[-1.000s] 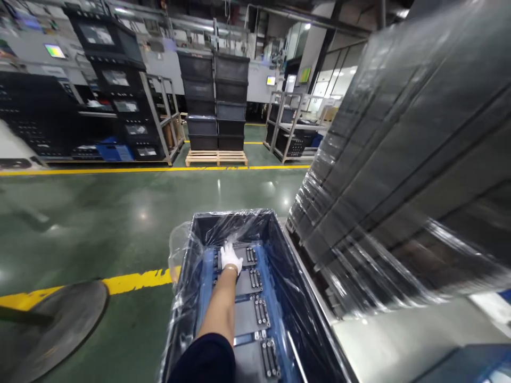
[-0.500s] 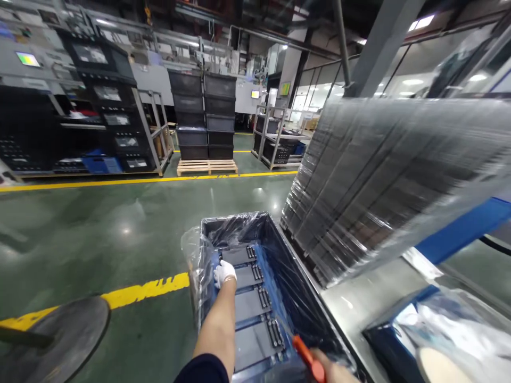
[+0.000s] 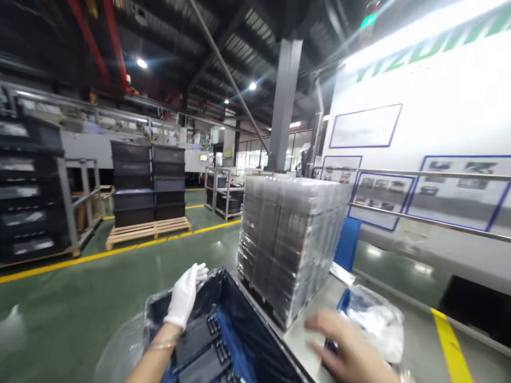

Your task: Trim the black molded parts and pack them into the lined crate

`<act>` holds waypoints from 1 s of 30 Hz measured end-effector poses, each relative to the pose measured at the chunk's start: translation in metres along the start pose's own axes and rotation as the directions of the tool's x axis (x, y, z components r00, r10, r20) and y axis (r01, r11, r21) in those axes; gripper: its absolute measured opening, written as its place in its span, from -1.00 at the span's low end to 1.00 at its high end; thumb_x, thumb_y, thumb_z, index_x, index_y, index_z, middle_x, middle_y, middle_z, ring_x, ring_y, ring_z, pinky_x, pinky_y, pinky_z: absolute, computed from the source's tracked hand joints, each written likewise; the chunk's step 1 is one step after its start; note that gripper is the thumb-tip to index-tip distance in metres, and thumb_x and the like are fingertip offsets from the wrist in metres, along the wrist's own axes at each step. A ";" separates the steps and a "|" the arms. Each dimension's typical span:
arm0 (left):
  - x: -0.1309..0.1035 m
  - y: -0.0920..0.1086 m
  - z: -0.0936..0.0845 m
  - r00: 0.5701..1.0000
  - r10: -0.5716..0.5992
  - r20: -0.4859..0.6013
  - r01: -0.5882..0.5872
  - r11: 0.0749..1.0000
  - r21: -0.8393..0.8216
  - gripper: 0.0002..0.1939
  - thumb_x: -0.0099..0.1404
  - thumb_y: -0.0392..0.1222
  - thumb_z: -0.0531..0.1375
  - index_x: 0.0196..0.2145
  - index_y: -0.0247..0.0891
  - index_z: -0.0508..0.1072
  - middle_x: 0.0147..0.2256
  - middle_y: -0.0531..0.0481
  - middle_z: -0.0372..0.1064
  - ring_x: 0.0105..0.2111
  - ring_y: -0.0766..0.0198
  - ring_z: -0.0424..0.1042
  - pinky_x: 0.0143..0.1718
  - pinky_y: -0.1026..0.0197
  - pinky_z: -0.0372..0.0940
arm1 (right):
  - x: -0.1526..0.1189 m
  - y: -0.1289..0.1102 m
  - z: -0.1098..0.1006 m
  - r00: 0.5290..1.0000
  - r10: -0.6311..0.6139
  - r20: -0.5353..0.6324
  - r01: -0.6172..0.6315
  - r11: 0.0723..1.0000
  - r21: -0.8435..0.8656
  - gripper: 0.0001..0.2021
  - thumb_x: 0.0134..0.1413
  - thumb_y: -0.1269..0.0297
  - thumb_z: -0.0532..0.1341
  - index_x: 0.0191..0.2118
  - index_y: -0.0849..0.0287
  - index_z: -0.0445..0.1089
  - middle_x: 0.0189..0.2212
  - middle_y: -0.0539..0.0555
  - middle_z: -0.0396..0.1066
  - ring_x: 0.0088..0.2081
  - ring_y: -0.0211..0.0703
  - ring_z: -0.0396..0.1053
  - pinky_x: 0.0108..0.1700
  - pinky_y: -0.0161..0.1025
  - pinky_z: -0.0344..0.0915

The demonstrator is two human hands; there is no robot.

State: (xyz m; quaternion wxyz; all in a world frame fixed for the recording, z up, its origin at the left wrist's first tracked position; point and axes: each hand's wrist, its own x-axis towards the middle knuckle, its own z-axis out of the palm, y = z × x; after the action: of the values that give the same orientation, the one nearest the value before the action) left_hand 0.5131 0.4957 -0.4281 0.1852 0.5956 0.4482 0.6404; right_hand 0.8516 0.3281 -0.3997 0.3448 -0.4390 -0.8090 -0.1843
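Observation:
My left hand (image 3: 186, 295), in a white glove, is raised over the far left rim of a dark bin (image 3: 265, 330) lined with clear plastic. Its fingers point up and to the right, apart, holding nothing. Flat grey parts (image 3: 197, 340) with black cylindrical pieces at one end lie in a row on blue material inside the bin. My right hand (image 3: 339, 340), bare and blurred by motion, is over the metal surface right of the bin, fingers spread with nothing between them. A white bundle in clear plastic (image 3: 377, 319) lies just beyond it.
A film-wrapped stack (image 3: 275, 239) stands beyond the bin. Black crates (image 3: 131, 183) sit on a wooden pallet (image 3: 154, 229) farther back, with metal racks (image 3: 225, 191) nearby. A railing (image 3: 439, 221) runs in front of a white machine (image 3: 431, 106) at right.
The view has swung right and up. My left hand has risen from the parts to the bin's far rim. The orange-handled tool is no longer in my right hand, which has moved right and opened.

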 end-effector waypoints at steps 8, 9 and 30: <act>0.010 0.118 0.058 0.654 0.735 0.181 -0.756 0.623 0.199 -0.59 0.47 -0.04 -0.05 -0.18 -0.26 0.54 -0.27 -0.08 0.58 -0.26 0.09 0.56 -0.20 -0.01 0.47 | 0.235 0.084 -0.138 0.977 0.193 -0.088 -0.209 0.943 -0.258 -0.69 0.28 0.07 0.17 -0.25 0.25 0.47 -0.27 0.09 0.48 -0.22 -0.11 0.45 -0.11 -0.07 0.39; 0.012 0.126 0.068 0.597 0.785 0.166 -0.799 0.562 0.217 -0.61 0.48 -0.05 -0.04 -0.16 -0.28 0.54 -0.27 -0.07 0.57 -0.27 0.10 0.56 -0.23 0.01 0.47 | 0.248 0.088 -0.140 0.974 0.225 -0.030 -0.225 0.937 -0.266 -0.68 0.28 0.05 0.19 -0.28 0.25 0.46 -0.33 0.04 0.47 -0.28 -0.17 0.46 -0.16 -0.12 0.41; 0.075 0.230 0.191 0.732 0.675 0.096 -0.676 0.702 0.224 -0.54 0.38 -0.18 0.07 0.16 -0.49 0.34 0.11 -0.36 0.39 0.15 -0.03 0.35 0.18 -0.09 0.28 | 0.282 0.088 -0.147 0.855 0.406 0.322 -0.324 0.904 -0.278 -0.72 0.30 0.14 0.22 -0.31 0.27 0.46 -0.38 -0.02 0.47 -0.31 -0.20 0.48 -0.19 -0.17 0.45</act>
State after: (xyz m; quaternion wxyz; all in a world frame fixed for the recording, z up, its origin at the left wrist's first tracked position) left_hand 0.7416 0.4991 -0.2220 -0.1354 0.7384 0.2734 0.6014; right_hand 0.8774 0.4520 -0.0954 0.1645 -0.6464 -0.7362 -0.1146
